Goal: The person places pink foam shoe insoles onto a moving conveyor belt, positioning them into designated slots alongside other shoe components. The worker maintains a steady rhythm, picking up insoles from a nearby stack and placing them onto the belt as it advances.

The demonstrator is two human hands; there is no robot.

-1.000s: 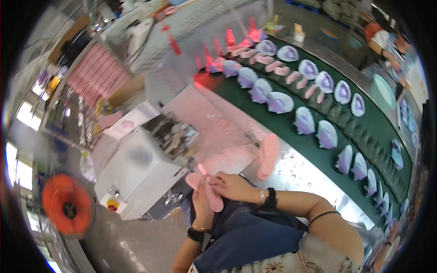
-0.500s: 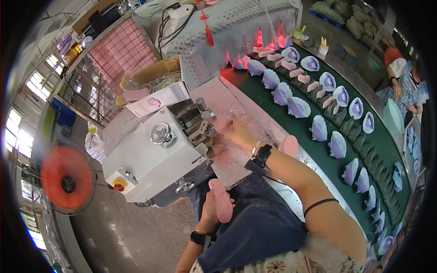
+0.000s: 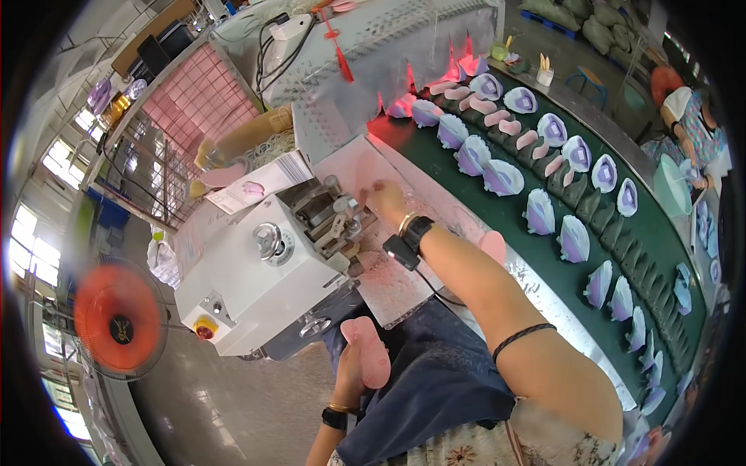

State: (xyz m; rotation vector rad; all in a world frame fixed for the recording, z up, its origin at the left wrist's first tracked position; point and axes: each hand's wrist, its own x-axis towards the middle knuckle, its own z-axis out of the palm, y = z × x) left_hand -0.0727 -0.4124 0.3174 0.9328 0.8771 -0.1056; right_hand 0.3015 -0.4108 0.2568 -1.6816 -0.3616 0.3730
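Note:
My left hand [image 3: 350, 377] is closed around a pink insole [image 3: 367, 353], held low over my dark blue apron [image 3: 435, 380]. My right hand [image 3: 386, 203] reaches forward beside the working head of a white bench machine [image 3: 260, 272]. Its fingers are pinched at the edge of a blurred pink piece [image 3: 365, 168] that looks like another insole. The metal rollers and blocks of the machine head [image 3: 342, 221] lie just left of those fingers. Pink dust covers the board [image 3: 396, 291] under my right forearm.
Right of the board runs a green conveyor [image 3: 513, 213] with purple shoe uppers [image 3: 505, 179], pink insoles [image 3: 525, 140] and dark shoe lasts [image 3: 590, 203]. Another pink insole [image 3: 493, 247] lies by its edge. An orange fan [image 3: 116, 311] stands left; a person [image 3: 688, 128] works far right.
My right hand has shifted a little forward and left along the machine head, the blurred pink piece with it. The left hand's insole has tilted and shows more of its face. The view has turned slightly.

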